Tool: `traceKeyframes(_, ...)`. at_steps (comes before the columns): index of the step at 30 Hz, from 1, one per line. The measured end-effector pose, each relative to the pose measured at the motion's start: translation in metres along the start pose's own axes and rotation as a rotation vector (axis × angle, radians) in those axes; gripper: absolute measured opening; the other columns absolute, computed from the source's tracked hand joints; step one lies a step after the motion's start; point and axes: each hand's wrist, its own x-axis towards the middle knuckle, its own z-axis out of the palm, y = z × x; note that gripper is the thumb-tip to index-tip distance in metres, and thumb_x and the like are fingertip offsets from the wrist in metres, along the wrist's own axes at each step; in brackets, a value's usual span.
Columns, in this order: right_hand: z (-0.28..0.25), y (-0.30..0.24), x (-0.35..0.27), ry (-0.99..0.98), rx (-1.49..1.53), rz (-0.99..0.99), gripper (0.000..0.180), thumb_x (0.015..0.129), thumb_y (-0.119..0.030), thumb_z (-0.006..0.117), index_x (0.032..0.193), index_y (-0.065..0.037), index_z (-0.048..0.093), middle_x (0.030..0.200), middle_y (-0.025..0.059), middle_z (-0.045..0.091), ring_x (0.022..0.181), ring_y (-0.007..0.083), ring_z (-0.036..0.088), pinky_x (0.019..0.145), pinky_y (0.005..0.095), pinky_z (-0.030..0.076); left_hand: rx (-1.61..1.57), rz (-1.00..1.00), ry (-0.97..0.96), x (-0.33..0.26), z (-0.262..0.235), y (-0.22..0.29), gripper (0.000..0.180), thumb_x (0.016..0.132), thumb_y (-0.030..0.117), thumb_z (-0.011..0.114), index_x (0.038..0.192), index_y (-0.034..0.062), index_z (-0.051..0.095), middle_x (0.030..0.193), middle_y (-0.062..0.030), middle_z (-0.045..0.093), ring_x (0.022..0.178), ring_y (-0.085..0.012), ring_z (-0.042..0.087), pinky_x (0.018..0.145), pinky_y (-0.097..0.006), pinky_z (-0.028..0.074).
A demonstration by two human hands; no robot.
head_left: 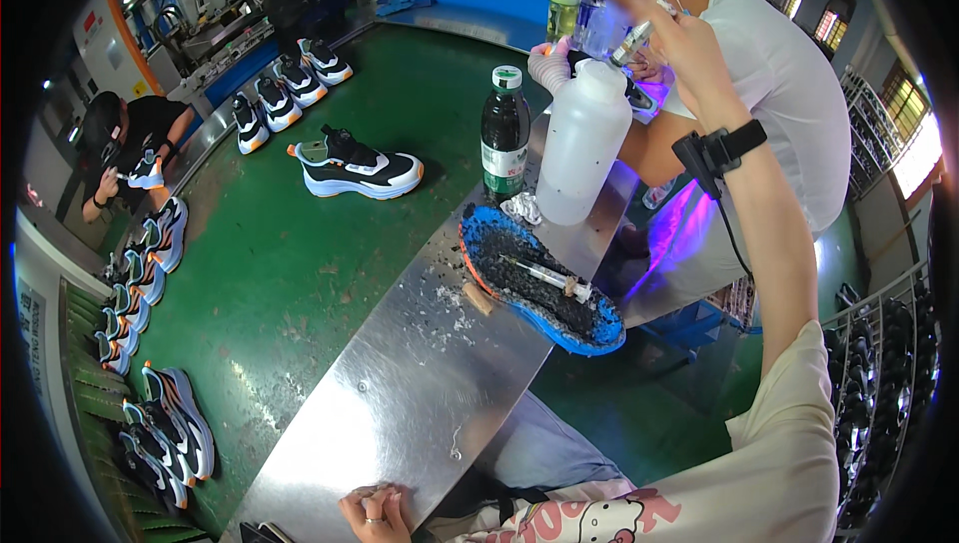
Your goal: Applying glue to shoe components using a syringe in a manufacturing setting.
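Observation:
My right hand (689,48) is raised at the upper right, its fingers closed around a small clear tube (631,44) that looks like a syringe barrel. A black strap with a small device circles that wrist. Low in the view, my left hand (378,515) rests on the metal bench edge, fingers curled, a ring on one; nothing shows in it. On the metal strip (370,383) lies a blue shoe sole (599,335) crusted with dark residue, a syringe (551,277) on top. A tan stub (478,298) is beside it.
A white plastic bottle (584,148), a dark bottle (504,133) and crumpled foil (521,207) stand near the sole. One sneaker (360,169) sits on the green belt (300,313); several more line its left side. A co-worker (789,113) sits at right, another person (130,138) at far left.

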Motion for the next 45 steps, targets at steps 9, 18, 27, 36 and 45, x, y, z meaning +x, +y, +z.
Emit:
traceKeyframes(9,0.01,-0.005,0.011,-0.125,-0.278,-0.085,0.035,0.084,-0.035,0.059,0.078,-0.001,0.058,0.047,-0.0013,0.038,0.037,0.0077,0.036,0.036,0.0242,0.028,0.009,-0.027,0.008,-0.004,0.003,0.001,0.006,0.075,0.006,0.065,0.081,0.0075,0.064,0.086,-0.0114,0.059,0.081,-0.0298,0.053,0.073,-0.042,0.041)
traceKeyframes(18,0.013,0.001,0.009,-0.082,-0.616,-0.346,0.037,0.08,-0.041,0.058,0.084,-0.006,0.069,0.064,0.0098,0.063,0.06,0.0197,0.06,0.059,0.0307,0.044,0.008,0.079,0.036,0.007,0.012,0.028,0.01,0.073,0.011,0.069,0.08,0.0063,0.064,0.088,-0.0113,0.059,0.084,-0.0287,0.053,0.073,-0.038,0.042)
traceKeyframes(27,0.007,0.015,-0.032,-0.213,-0.462,-0.08,0.053,0.074,-0.049,0.066,0.103,-0.005,0.064,0.089,0.0106,0.065,0.084,0.0192,0.062,0.071,0.0322,0.046,0.108,0.159,-0.05,0.067,0.039,0.059,0.021,0.061,0.021,0.076,0.072,0.009,0.063,0.091,-0.0061,0.054,0.091,-0.0288,0.047,0.08,-0.04,0.038)
traceKeyframes(36,0.033,0.069,-0.06,-0.082,-0.239,-0.067,0.076,0.066,-0.042,0.075,0.119,0.005,0.048,0.109,0.02,0.058,0.098,0.0262,0.06,0.084,0.032,0.046,0.03,0.097,0.027,0.076,0.032,0.067,0.016,0.064,0.012,0.073,0.073,0.0068,0.06,0.089,-0.0048,0.056,0.086,-0.0266,0.051,0.073,-0.036,0.044)
traceKeyframes(45,0.017,0.004,-0.108,-0.057,-0.09,-0.319,0.053,0.071,-0.023,0.075,0.113,0.002,0.054,0.097,0.0125,0.064,0.089,0.0153,0.062,0.078,0.0282,0.049,0.073,0.039,0.206,0.068,-0.017,0.061,0.01,0.073,0.001,0.066,0.083,0.0018,0.064,0.093,-0.0081,0.065,0.084,-0.0251,0.055,0.074,-0.034,0.045)
